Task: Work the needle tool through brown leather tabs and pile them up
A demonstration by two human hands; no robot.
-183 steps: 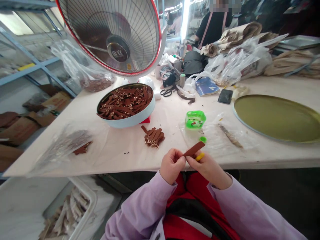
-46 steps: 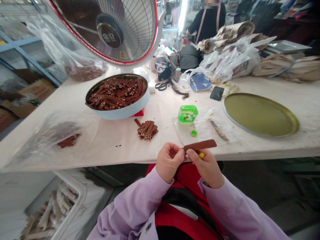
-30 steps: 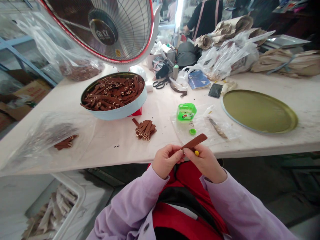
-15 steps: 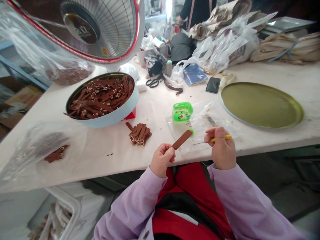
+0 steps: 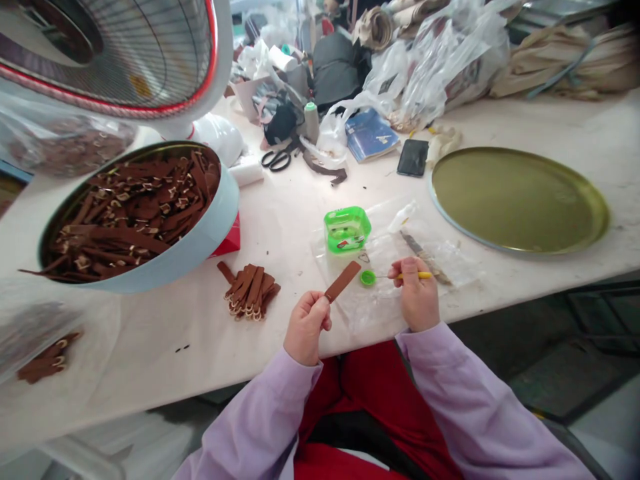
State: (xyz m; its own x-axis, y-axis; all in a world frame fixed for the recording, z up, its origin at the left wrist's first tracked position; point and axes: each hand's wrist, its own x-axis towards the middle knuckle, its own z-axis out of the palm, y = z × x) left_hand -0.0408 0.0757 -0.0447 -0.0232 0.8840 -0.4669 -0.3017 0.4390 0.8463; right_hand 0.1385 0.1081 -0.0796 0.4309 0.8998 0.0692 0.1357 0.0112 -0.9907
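Observation:
My left hand (image 5: 305, 325) pinches the lower end of a flat brown leather strip (image 5: 343, 281), which points up and right over the table edge. My right hand (image 5: 417, 297) is closed on a thin tool with a yellow handle (image 5: 419, 275); its fine metal tip reaches left to a small round green cap (image 5: 367, 278) lying on a clear plastic sheet (image 5: 385, 293). A green plastic box (image 5: 347, 229) sits just behind the cap. A small pile of brown strips with metal rings (image 5: 250, 292) lies left of my left hand.
A round tin full of brown strips (image 5: 135, 213) stands at the left under a fan-shaped heater (image 5: 115, 60). A shallow gold tray (image 5: 517, 200) lies at the right. Scissors (image 5: 277, 159), a phone (image 5: 413, 157), a blue booklet (image 5: 371, 135) and plastic bags crowd the back.
My hands have come apart: the right hand took the yellow-handled tool away from the strip and out to the green cap. The left hand keeps the strip. The view has tilted down and left.

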